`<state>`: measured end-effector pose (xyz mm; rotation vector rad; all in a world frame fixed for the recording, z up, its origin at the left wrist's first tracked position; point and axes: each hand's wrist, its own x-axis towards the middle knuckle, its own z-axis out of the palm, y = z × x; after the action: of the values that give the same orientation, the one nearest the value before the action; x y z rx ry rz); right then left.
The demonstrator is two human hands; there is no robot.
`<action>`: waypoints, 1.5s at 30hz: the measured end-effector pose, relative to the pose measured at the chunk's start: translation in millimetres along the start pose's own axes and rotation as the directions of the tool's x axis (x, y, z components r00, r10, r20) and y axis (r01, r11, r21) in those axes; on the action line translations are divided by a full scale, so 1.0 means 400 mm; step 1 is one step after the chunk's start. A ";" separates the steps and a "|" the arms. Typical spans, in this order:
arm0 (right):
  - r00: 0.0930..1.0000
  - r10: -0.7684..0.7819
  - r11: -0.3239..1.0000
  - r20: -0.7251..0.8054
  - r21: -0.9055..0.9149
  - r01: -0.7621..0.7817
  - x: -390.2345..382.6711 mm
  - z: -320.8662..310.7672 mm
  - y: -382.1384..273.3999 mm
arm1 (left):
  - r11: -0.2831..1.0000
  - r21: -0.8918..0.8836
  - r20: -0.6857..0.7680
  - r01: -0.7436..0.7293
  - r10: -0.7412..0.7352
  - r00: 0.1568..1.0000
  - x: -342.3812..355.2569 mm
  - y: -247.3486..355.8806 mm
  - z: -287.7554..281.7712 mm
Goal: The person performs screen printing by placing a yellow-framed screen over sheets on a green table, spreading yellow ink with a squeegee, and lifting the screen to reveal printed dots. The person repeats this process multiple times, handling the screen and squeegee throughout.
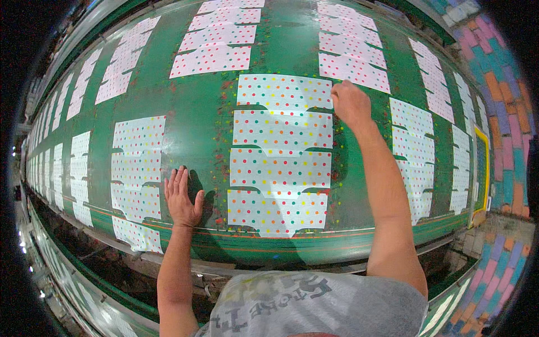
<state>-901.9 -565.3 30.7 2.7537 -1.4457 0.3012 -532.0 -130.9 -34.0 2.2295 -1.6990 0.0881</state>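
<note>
In the middle of a long green table [199, 121] lies a column of white cut fabric pieces with coloured dots; its lowest is a dotted piece [269, 205]. My right hand [352, 104] is closed in a pinch at the right edge of the topmost dotted fabric piece [283, 92], near its upper corner. My left hand [182, 202] is open, fingers stretched, over the green surface beside the left column's dotted piece [137, 168]. Notches show along the pieces' lower edges.
More dotted columns line the table, among them a far-side column [216, 42] and a right-hand column [412, 151]. A yellow frame [482, 168] stands at the table's right. Pink, blue and orange blocks [497, 84] form a patterned surface beyond. The table's near edge runs before me.
</note>
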 end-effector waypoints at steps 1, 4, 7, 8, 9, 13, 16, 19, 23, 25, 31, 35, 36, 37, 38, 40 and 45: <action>1.000 0.003 1.000 0.011 -0.012 -0.003 0.041 0.011 0.003 | 1.000 -0.010 0.004 0.003 -0.003 1.000 0.001 0.001 -0.001; 0.998 0.019 0.998 0.061 -0.063 -0.015 0.121 0.042 0.013 | 1.000 -0.018 0.004 0.003 -0.003 1.000 0.003 0.003 -0.002; 0.991 0.029 0.990 0.128 -0.139 -0.011 0.172 0.067 0.029 | 1.000 -0.013 0.014 -0.003 0.003 1.000 0.008 0.001 0.003; 0.993 -0.033 0.995 0.110 -0.087 0.042 0.175 0.071 0.037 | 1.000 -0.009 0.015 -0.006 0.006 1.000 0.010 -0.001 0.004; 0.993 -0.042 0.995 0.113 -0.081 0.051 0.179 0.074 0.045 | 1.000 -0.007 0.000 -0.022 0.022 1.000 0.011 -0.001 0.005; 0.986 -0.060 0.995 0.155 -0.069 0.071 0.190 0.077 0.057 | 1.000 -0.004 0.016 -0.007 0.007 1.000 0.011 0.002 0.005; 0.975 -0.069 0.993 0.210 -0.082 0.088 0.200 0.072 0.061 | 1.000 -0.011 0.017 -0.008 0.008 1.000 0.010 0.004 0.002; 0.974 -0.074 0.996 0.215 -0.034 0.084 0.210 0.075 0.062 | 1.000 -0.005 0.046 0.008 -0.008 0.999 0.011 0.001 0.001; 0.969 -0.047 0.996 0.241 -0.067 0.065 0.227 0.088 0.056 | 1.000 -0.016 0.045 0.004 -0.003 0.999 0.012 -0.004 0.003; 0.961 -0.041 0.993 0.272 -0.098 0.070 0.235 0.085 0.048 | 1.000 -0.014 0.041 -0.008 0.009 0.999 0.010 -0.005 0.002; 0.950 -0.137 0.983 0.279 0.155 0.096 0.198 0.029 -0.036 | 0.999 -0.034 0.045 0.000 0.002 0.999 0.004 -0.014 -0.001; 0.919 -0.354 0.734 0.171 0.660 0.160 0.057 0.019 -0.220 | 0.993 -0.110 -0.011 -0.034 0.033 0.999 -0.002 -0.025 -0.003; 0.889 -0.431 0.631 0.156 0.757 0.173 0.014 0.015 -0.282 | 0.989 -0.140 -0.034 -0.044 0.040 0.999 -0.002 -0.027 -0.005; 0.830 -0.551 0.543 0.090 0.794 0.275 -0.034 0.006 -0.344 | 0.983 -0.174 -0.068 -0.062 0.050 0.996 0.000 -0.025 -0.007; 0.799 -0.576 0.533 0.174 0.821 0.205 -0.093 -0.010 -0.407 | 0.969 -0.248 -0.097 -0.021 -0.004 0.995 0.003 -0.020 -0.011; 0.735 -0.670 0.400 0.100 0.884 0.244 -0.202 -0.057 -0.521 | 0.907 -0.421 -0.194 -0.013 -0.076 0.978 0.009 -0.001 -0.025; 0.633 -0.772 0.228 0.061 0.956 0.186 -0.427 -0.216 -0.673 | 0.933 -0.301 -0.297 -0.196 0.104 0.949 -0.008 0.081 -0.084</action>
<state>-790.4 -263.4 105.0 4.3065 -0.0145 0.3539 -558.6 -125.3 4.3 1.7532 -1.5963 0.1370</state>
